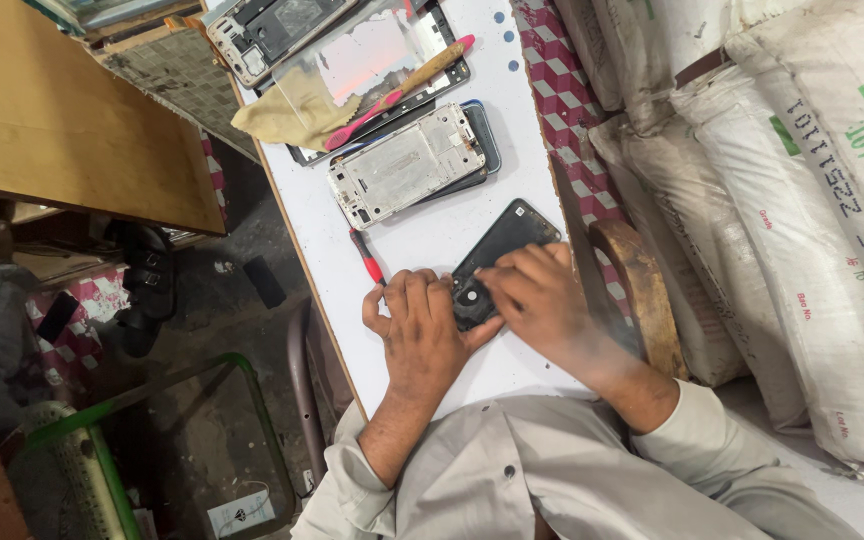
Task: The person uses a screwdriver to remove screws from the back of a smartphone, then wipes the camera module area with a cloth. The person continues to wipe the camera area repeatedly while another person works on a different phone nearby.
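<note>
Narrow white worktop [422, 240], sacks [802, 200] crowding 1 edge; both hands [422, 335] [542, 300] pressing a black phone [502, 250].

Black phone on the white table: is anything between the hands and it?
Nothing visible. Both hands already rest on the black phone: the left hand at its near end, the right hand over its lower edge. The red screwdriver lies beside the left hand, apart from the phone.
</note>
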